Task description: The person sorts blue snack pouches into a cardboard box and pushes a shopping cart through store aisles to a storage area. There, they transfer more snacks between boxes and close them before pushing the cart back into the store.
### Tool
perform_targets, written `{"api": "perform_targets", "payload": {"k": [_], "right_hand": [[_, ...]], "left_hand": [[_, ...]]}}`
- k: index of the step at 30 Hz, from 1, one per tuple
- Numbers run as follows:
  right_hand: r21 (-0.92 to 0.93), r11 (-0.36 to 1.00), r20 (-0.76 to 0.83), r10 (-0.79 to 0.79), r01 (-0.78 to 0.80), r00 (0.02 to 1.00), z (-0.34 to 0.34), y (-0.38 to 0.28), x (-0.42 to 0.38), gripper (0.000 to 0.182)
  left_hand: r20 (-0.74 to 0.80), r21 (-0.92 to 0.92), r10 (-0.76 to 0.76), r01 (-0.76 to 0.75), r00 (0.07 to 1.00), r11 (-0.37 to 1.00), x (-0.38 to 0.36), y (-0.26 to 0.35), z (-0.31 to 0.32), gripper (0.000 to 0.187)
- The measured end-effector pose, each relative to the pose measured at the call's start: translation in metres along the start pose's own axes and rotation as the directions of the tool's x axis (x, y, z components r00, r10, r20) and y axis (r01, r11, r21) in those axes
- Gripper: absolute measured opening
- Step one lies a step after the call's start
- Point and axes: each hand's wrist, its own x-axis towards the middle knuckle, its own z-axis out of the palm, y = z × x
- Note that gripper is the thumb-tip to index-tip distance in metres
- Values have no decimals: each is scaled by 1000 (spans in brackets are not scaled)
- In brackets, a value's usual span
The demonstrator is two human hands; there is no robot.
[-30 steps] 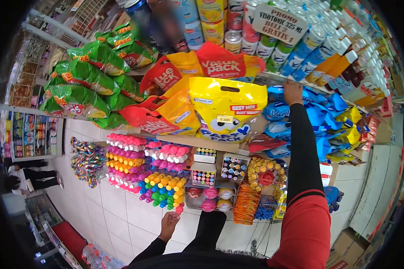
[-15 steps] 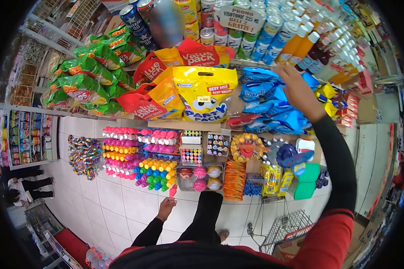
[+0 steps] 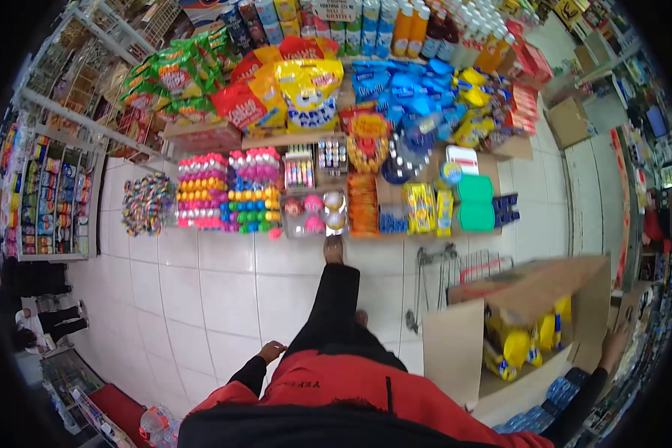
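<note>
An open cardboard box [image 3: 455,351] is at my right side, its flaps spread. Yellow and blue packs [image 3: 526,343] lie inside it. My right hand [image 3: 614,349] is against the box's far right side, closed on its edge; the fingertips are partly hidden. My left hand [image 3: 272,352] hangs low beside my leg over the floor, fingers loosely curled together with nothing in them. Ahead is a low display of sweets, with a yellow party pack [image 3: 308,93], blue bags [image 3: 403,86] and yellow packs [image 3: 472,112].
A wire shopping cart [image 3: 433,280] stands partly behind the box. Blue packs [image 3: 556,399] lie below it on the right. White floor tiles [image 3: 209,287] stretch before the display. Another person [image 3: 48,325] is at the far left, near a shelf rack [image 3: 52,194].
My right hand has left the blue bags and come down to the box on the right. The box now shows larger and open. The display is farther off, and my view has shifted.
</note>
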Motion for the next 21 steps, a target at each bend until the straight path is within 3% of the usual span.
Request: {"api": "perform_targets", "payload": {"k": [2, 4, 6, 8, 10, 12, 14, 17, 18, 20, 21], "right_hand": [[-5, 999, 127, 32, -32, 991, 80, 75, -65, 56], [313, 948, 468, -101, -58, 878, 123, 117, -122, 55], [425, 905, 469, -191, -31, 862, 198, 150, -175, 56], [466, 885, 444, -225, -9, 868, 227, 145, -219, 57], [594, 803, 430, -267, -48, 862, 244, 129, -249, 56], [689, 706, 464, -253, -166, 849, 271, 111, -270, 54], [538, 693, 794, -226, -480, 564, 152, 65, -280, 53], [564, 713, 815, -398, -418, 421, 114, 52, -314, 58], [564, 712, 815, -398, -418, 420, 103, 54, -329, 58], [788, 469, 614, -641, -398, 460, 90, 61, -361, 56], [829, 300, 532, -683, -472, 501, 73, 61, -380, 57]], "left_hand": [[82, 367, 231, -245, 969, 897, -31, -38, 18, 39], [120, 423, 176, -211, 977, 881, -58, -52, 23, 35], [243, 665, 202, -315, 949, 677, -47, -68, 24, 33], [7, 526, 374, -322, 927, 787, -91, -19, 16, 31], [-248, 249, 268, -206, 931, 946, -86, -5, 14, 29], [-298, 204, 367, -317, 881, 926, -82, 16, 10, 29], [-335, 253, 451, -382, 828, 889, -88, 44, 11, 29], [-330, 259, 593, -534, 734, 805, -113, 85, 25, 29], [-334, 263, 629, -571, 702, 777, -122, 92, 33, 28], [-328, 246, 635, -586, 699, 772, -146, 104, 52, 27], [-318, 231, 643, -600, 697, 765, -153, 99, 62, 27]]}}
